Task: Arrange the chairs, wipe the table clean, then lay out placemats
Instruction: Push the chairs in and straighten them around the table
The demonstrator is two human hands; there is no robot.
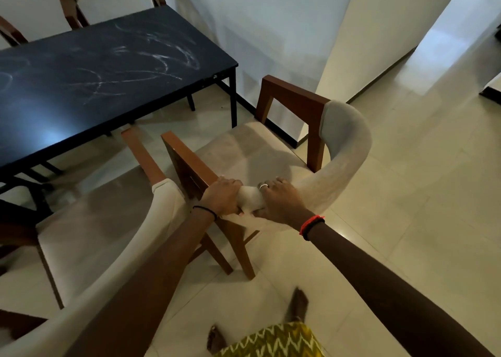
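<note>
Glossy cream floor tiles (412, 221) reflect light from a passage (458, 39); a white wall (257, 17) meets a cream partition (379, 36).

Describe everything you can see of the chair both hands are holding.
The chair has a brown wooden frame with arms, a beige cushioned seat and a curved beige backrest. It stands on the tiled floor near the black table, not touching it. The left hand and right hand grip the backrest side by side.
</note>
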